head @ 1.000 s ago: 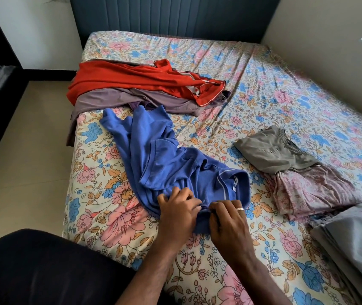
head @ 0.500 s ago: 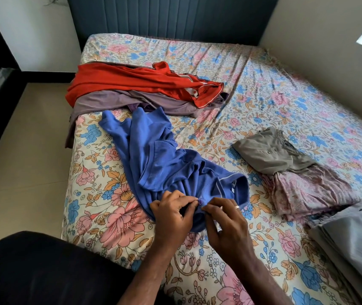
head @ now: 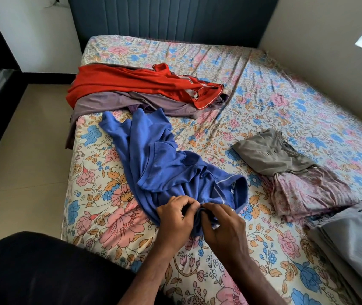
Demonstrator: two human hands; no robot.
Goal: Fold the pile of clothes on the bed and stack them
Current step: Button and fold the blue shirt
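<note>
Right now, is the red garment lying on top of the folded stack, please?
No, the red garment lies unfolded near the headboard, apart from the folded stack on the right.

Floral bed (head: 263, 89) under scattered clothes (head: 160, 164)

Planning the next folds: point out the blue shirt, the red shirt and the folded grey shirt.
blue shirt (head: 153, 164): head view, on its spread middle.
red shirt (head: 120, 82): head view, on its flat body.
grey shirt (head: 270, 155): head view, on its folded top face.
</note>
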